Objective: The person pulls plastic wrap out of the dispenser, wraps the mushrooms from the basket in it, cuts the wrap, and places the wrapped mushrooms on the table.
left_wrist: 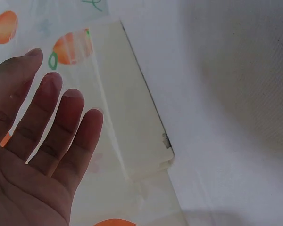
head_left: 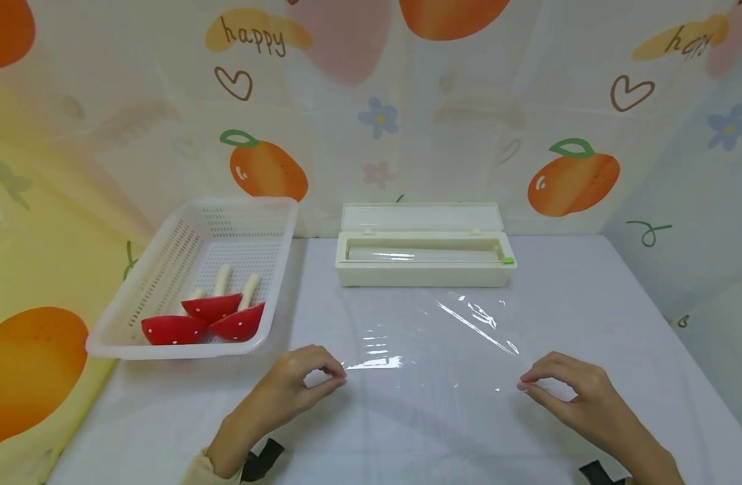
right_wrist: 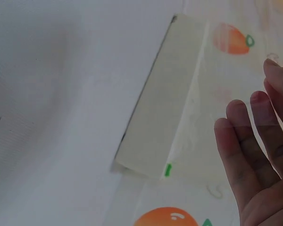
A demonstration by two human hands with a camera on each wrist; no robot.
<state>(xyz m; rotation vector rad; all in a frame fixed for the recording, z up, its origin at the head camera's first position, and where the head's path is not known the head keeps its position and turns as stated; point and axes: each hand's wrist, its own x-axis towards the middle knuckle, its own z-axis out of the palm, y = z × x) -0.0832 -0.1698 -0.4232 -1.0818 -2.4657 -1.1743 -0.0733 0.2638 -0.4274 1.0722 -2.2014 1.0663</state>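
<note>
Fruit-print backdrop surrounds a pale tabletop (head_left: 589,296). Left hand (head_left: 298,380) sits at 7 o'clock, thumb and forefinger pinching the near left corner of the cling film sheet (head_left: 431,343). White basket (head_left: 165,269) at 10 o'clock holds three red toy mushrooms (head_left: 210,316) lying on their sides. Film sheet spreads flat at centre, running up to the open dispenser box (head_left: 422,259) at 12 o'clock, which contains the film roll (head_left: 419,254). Right hand (head_left: 567,391) at 5 o'clock pinches the near right corner.
</note>
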